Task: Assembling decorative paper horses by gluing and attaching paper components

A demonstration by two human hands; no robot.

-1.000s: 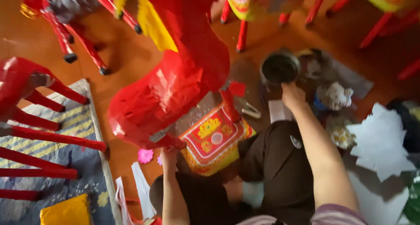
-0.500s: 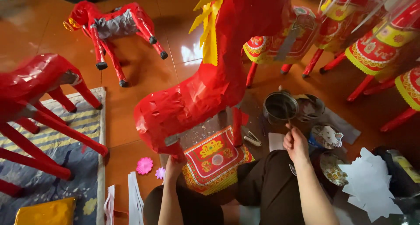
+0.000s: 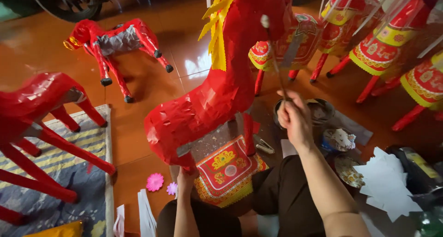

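Since the earlier frame the right hand (image 3: 294, 118) has risen from the glue pot (image 3: 318, 111) and now lifts a thin brush stick (image 3: 273, 57) up against the neck of the red paper horse (image 3: 217, 94) — the view has also tilted up, so more of the floor and the far horses shows.

In the head view, the right fingers are curled together, pinching the lower end of the stick; its pale tip stands beside the horse's neck, near the yellow fringed mane (image 3: 217, 29). The left hand (image 3: 186, 178) reaches under the horse's rump, and its fingers are hidden behind the red paper and the hind leg, so I cannot tell how they are set. The horse's head is cut off by the top edge. The pot is half hidden behind the right hand and its contents are hard to make out.

Under the horse lies a red and gold patterned saddle cloth (image 3: 226, 170). A smaller red horse (image 3: 115, 43) stands well apart on the tiled floor, another (image 3: 41, 112) over the striped mat (image 3: 60, 172) at left. Two paper flowers (image 3: 155, 182) lie by the mat — white paper cutouts (image 3: 385, 181) at right.
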